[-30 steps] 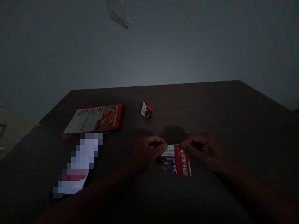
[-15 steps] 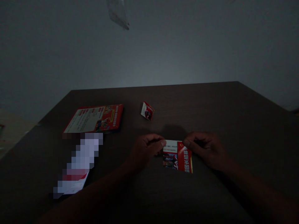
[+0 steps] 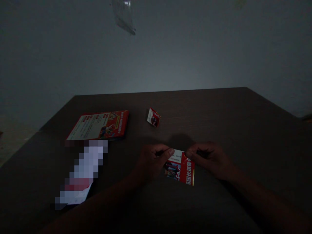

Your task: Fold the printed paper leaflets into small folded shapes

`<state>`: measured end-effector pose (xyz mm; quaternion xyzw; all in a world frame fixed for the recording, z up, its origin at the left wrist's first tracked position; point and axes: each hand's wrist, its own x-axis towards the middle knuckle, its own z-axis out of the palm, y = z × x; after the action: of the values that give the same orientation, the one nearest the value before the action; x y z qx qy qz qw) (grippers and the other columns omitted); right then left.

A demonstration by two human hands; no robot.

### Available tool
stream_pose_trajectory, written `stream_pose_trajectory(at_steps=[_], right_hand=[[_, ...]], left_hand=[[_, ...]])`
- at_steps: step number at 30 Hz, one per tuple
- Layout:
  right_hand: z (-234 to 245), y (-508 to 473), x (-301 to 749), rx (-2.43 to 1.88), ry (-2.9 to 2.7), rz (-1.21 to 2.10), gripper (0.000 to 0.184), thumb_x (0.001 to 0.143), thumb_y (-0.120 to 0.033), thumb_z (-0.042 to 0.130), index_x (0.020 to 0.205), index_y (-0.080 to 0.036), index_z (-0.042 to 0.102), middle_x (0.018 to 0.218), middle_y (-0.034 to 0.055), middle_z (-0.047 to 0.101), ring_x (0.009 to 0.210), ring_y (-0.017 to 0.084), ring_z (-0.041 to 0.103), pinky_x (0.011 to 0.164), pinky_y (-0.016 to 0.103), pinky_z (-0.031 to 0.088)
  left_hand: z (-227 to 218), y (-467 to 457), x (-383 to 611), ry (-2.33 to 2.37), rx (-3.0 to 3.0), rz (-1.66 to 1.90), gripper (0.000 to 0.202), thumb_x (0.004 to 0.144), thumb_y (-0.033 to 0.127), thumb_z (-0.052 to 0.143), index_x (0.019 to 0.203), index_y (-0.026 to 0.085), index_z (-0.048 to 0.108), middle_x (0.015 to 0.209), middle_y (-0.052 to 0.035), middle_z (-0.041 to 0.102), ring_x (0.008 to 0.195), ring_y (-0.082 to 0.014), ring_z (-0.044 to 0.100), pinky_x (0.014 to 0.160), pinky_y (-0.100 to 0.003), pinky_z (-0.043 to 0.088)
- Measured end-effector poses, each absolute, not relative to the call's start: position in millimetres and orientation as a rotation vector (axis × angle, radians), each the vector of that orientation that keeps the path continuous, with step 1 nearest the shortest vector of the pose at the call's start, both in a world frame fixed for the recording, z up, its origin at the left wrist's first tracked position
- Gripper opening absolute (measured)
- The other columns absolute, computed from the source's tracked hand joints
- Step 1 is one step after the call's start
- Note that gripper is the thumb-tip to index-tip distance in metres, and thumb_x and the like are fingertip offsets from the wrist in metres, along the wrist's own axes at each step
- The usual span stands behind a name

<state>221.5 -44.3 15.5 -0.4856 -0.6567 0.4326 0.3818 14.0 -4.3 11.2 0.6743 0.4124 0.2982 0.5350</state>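
Between my two hands is a piece of printed paper [image 3: 179, 169], red and white with large white characters and a picture. My left hand [image 3: 152, 161] pinches its upper left edge between thumb and finger. At the upper right edge, my right hand [image 3: 211, 159] pinches the same paper. The paper tilts toward me above the dark table. Beyond my hands stands a small folded piece of printed paper [image 3: 154, 117], also red and white, touched by neither hand.
A stack of red and white printed leaflets [image 3: 102, 125] lies on the dark wooden table [image 3: 207, 110], at the left. In front of it is a lit, phone-like screen [image 3: 81, 175], mostly blurred out. A clear plastic holder [image 3: 123, 18] is on the wall.
Both hands still grip the paper. It has shifted slightly left and toward me and turned a little, and my right hand has come closer to my left.
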Motion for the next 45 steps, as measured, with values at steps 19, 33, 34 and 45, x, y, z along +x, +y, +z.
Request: stream_pose_trajectory(at_steps=[19,33,34,45], right_hand=[[21,-47,215,-1.296,-1.620,1.160,0.027,0.087,-0.037,0.053,0.076,-0.015,0.062,0.059,0.0011,0.061,0.052,0.010,0.053,0.048,0.021,0.041],[13,-47,214,-1.299,-1.439,1.127,0.029,0.082,-0.043,0.060,0.074,-0.015,0.065,0.055,-0.0008,0.056,0.048,0.009,0.047,0.045,0.021,0.038],[13,-47,214,-1.306,-1.428,1.125,0.030,0.081,-0.044,0.060,0.074,-0.015,0.066,0.054,-0.0009,0.055,0.047,0.009,0.047,0.045,0.021,0.038],[9,-42,216,-1.295,-1.264,1.243,0.030,0.077,-0.045,0.065,0.076,-0.015,0.068,0.054,-0.0005,0.059,0.045,0.008,0.048,0.044,0.021,0.037]], left_hand=[[11,-19,22,0.811,1.434,0.484,0.033,0.088,0.046,0.047,0.081,0.015,0.056,0.066,0.0001,0.061,0.049,-0.0097,0.057,0.043,-0.019,0.044],[7,-18,20,0.841,1.441,0.516,0.036,0.089,0.048,0.045,0.093,0.015,0.059,0.055,0.0046,0.052,0.037,-0.0045,0.042,0.036,-0.015,0.032],[7,-17,20,0.843,1.455,0.518,0.036,0.089,0.047,0.046,0.094,0.015,0.060,0.052,0.0055,0.050,0.036,-0.0043,0.041,0.035,-0.015,0.030],[5,-15,16,0.821,1.684,0.754,0.055,0.081,0.041,0.063,0.127,0.017,0.045,0.092,-0.0077,0.066,0.069,-0.0144,0.062,0.059,-0.026,0.050]])
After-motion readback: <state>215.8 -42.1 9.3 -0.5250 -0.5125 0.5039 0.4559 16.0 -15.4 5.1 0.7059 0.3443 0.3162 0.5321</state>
